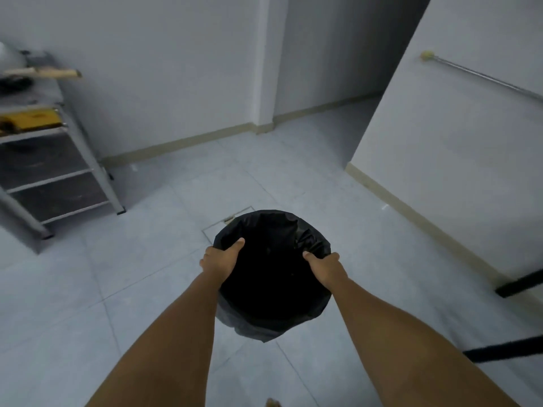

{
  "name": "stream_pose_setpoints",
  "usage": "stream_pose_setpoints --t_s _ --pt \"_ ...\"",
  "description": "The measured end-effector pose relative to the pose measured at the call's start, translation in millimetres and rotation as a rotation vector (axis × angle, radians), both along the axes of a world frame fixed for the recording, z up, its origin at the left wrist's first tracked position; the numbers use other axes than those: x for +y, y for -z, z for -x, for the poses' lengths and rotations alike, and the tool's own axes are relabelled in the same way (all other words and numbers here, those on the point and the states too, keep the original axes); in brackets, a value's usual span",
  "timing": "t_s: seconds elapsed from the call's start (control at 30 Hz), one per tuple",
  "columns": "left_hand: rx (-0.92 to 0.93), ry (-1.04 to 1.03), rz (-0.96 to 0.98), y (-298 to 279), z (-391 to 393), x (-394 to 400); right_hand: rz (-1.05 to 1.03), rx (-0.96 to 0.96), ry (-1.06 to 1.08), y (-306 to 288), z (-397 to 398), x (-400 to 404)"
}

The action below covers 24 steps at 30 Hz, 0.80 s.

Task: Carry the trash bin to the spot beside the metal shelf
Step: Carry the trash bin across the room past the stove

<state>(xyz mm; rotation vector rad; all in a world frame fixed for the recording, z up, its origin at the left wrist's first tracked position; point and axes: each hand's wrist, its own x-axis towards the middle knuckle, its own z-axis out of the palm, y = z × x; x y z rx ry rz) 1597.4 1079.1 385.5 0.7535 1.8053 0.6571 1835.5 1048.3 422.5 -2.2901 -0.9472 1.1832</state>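
A round trash bin (271, 277) lined with a black plastic bag is held in front of me, above the tiled floor. My left hand (221, 259) grips the bin's left rim, thumb inside. On the right rim my right hand (324, 267) grips the same way. The bin's inside looks dark and I cannot see its contents. The metal shelf (55, 171) stands at the far left against the wall, with grey legs and dark lower tiers.
The shelf holds a yellow item (35, 118), a wooden handle (44, 73) and dark cookware on top. A square floor hatch (226, 223) lies just beyond the bin. A white wall with a metal rail (482, 76) runs along the right. A corridor opens ahead.
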Motion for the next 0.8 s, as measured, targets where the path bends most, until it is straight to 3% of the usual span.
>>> stream_pose_setpoints --t_s 0.53,0.8 --pt "0.003 -0.427 0.019 35.1 65.9 26.6 0.045 -0.013 -0.497 22.4 77.3 145.0" --pt "-0.061 -0.533 0.033 64.4 123.2 93.1 0.075 -0.015 -0.624 31.2 139.7 238.8"
